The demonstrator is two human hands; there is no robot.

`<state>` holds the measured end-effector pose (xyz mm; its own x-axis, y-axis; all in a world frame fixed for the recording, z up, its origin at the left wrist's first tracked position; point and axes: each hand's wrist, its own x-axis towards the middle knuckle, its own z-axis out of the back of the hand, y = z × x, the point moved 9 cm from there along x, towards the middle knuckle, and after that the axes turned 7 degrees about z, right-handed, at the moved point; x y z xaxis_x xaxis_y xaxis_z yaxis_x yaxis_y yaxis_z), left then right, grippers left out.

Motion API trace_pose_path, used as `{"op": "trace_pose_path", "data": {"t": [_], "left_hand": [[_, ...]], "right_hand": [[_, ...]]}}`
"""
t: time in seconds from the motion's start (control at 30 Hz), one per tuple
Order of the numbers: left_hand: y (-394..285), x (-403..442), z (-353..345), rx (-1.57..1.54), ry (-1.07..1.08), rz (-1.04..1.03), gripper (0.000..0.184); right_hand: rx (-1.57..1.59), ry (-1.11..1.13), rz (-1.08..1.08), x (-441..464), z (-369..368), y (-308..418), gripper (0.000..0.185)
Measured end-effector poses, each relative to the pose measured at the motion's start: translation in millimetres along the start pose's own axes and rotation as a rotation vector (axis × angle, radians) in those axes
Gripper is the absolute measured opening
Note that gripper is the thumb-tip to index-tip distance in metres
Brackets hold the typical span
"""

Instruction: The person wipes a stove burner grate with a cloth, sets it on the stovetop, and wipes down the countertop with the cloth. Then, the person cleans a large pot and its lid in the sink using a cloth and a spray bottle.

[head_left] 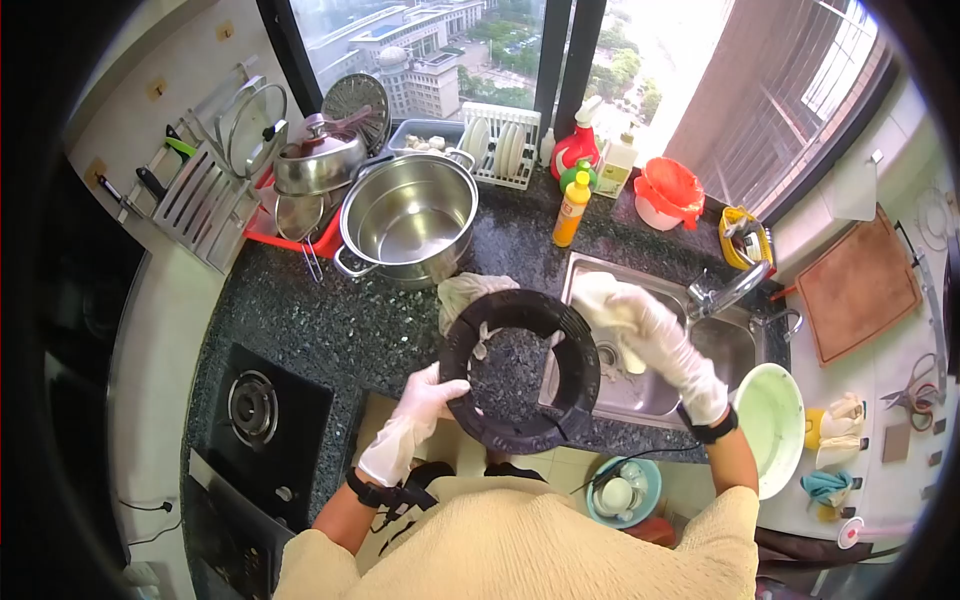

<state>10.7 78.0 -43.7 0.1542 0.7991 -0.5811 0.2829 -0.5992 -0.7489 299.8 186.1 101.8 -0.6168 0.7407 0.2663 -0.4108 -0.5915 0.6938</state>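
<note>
A black ring (577, 378), seemingly a stove part, is held up over the counter's front edge. My left hand (413, 415), in a clear glove, grips its left side with the thumb on top. My right hand (655, 335), also gloved, is over the sink (650, 398) to the right of the ring, closed around a pale, blurred cloth (608, 300). Behind the ring, a crumpled whitish cloth (470, 296) lies on the dark counter.
A large steel pot (410, 220) stands behind on the left, beside a lidded pot (320, 165). A yellow bottle (571, 212) stands behind the sink. The stove (265, 415) is at left. A green basin (770, 430) is at right, a blue basin (600, 510) below.
</note>
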Motion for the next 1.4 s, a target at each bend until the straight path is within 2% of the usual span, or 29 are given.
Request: {"op": "trace_pose_path", "data": {"t": [0.03,0.07,0.1,0.13,0.2,0.27,0.3,0.37,0.4,0.5,0.6,0.63,0.67,0.7,0.77,0.83,0.9,0.97,1.0,1.1,1.13,1.17,1.2,1.23,1.3,1.33,1.37,1.4], "left_hand": [[-7.0,-4.3,-2.3,-0.022,-0.002,-0.005,0.037],[-16.6,-9.9,-9.1,-0.072,0.022,-0.016,0.032],[-24.6,-5.1,-15.4,-0.054,0.022,-0.061,0.03],[-31.7,-8.0,-20.5,-0.041,0.016,-0.088,0.029],[-34.2,-8.8,-21.9,-0.007,0.018,-0.102,0.024],[-24.8,-2.9,-21.5,-0.025,-0.002,-0.086,0.023],[-25.6,-1.0,-23.0,-0.03,0.0,-0.09,0.022],[-25.8,-0.2,-28.4,-0.044,-0.003,-0.097,0.022],[-25.3,-1.3,-29.8,-0.053,-0.009,-0.104,0.022],[-14.7,6.1,-29.2,-0.033,-0.033,-0.146,0.022],[-11.1,8.5,-33.7,-0.081,-0.07,-0.158,0.02],[-8.8,11.4,-34.9,-0.109,-0.069,-0.168,0.019],[-9.8,13.6,-35.0,-0.077,-0.111,-0.193,0.017],[-6.0,17.7,-35.5,-0.106,-0.117,-0.188,0.016],[-1.3,25.9,-24.9,-0.13,-0.151,-0.185,0.018],[-11.4,17.7,-21.3,-0.128,-0.16,-0.234,0.019],[-19.5,10.6,-17.8,-0.174,-0.113,-0.265,0.022],[-29.5,0.9,-19.1,-0.202,-0.122,-0.23,0.017],[-29.0,1.2,-17.3,-0.204,-0.127,-0.234,0.017],[-20.6,2.3,-15.7,-0.205,-0.125,-0.224,0.017],[-19.7,3.1,-17.5,-0.208,-0.113,-0.215,0.018],[-17.6,3.5,-18.9,-0.211,-0.102,-0.205,0.018],[-11.3,5.0,-19.4,-0.184,-0.084,-0.172,0.027],[-13.7,2.4,-22.2,-0.15,-0.093,-0.215,0.027],[-19.0,-2.8,-31.7,-0.094,-0.129,-0.312,0.027],[-10.9,-0.6,-29.8,-0.086,-0.183,-0.265,0.027],[-0.5,4.8,-20.4,0.012,-0.232,-0.27,0.028],[4.3,6.6,-14.6,0.031,-0.242,-0.282,0.028]], "right_hand": [[-0.117,-0.081,0.23,-7.6,-6.3,25.0,0.045],[-0.093,-0.074,0.208,-16.8,-30.9,19.9,0.039],[-0.264,0.063,0.021,-31.0,-61.6,-9.4,0.035],[-0.119,0.055,-0.022,-43.5,-78.2,-33.3,0.032],[-0.05,0.037,-0.022,-48.9,-90.3,-41.4,0.026],[-0.218,-0.004,0.047,-42.2,-74.8,-5.5,0.023],[-0.325,-0.128,0.149,-28.8,-54.8,27.9,0.02],[-0.415,-0.142,0.112,-37.5,-61.4,-11.5,0.023],[-0.394,-0.034,0.061,-38.6,-67.5,-20.4,0.023],[-0.02,0.037,0.01,-28.6,-69.6,24.5,0.025],[0.19,-0.064,-0.134,-27.9,-82.4,58.6,0.032],[0.046,0.016,-0.062,-25.4,-101.1,71.2,0.045],[-0.042,-0.032,0.214,-14.9,-112.4,113.7,0.058],[-0.118,-0.001,0.276,-26.0,-164.5,97.4,0.062],[-0.344,-0.142,0.2,-34.3,-183.8,91.4,0.057],[-0.098,-0.118,0.112,-30.5,-164.2,84.7,0.042],[-0.407,0.003,0.02,-50.1,-162.7,48.9,0.037],[-0.439,0.008,0.061,-60.8,-136.9,53.3,0.036],[-0.357,-0.021,0.06,-61.1,-132.1,49.1,0.033],[-0.049,0.073,-0.158,-58.2,-128.7,28.5,0.029],[0.076,-0.003,-0.179,-44.8,-117.4,37.3,0.029],[-0.023,-0.024,-0.162,-28.1,-105.5,51.1,0.029],[-0.02,-0.092,-0.109,-11.6,-96.7,69.6,0.03],[-0.017,-0.16,-0.054,2.8,-93.6,85.3,0.031],[-0.023,-0.163,0.032,29.0,-120.1,93.4,0.034],[0.107,-0.201,0.145,41.0,-141.4,98.9,0.032],[0.164,-0.257,0.125,49.3,-156.3,97.5,0.028],[0.174,-0.204,0.13,55.7,-165.3,96.3,0.027]]}}
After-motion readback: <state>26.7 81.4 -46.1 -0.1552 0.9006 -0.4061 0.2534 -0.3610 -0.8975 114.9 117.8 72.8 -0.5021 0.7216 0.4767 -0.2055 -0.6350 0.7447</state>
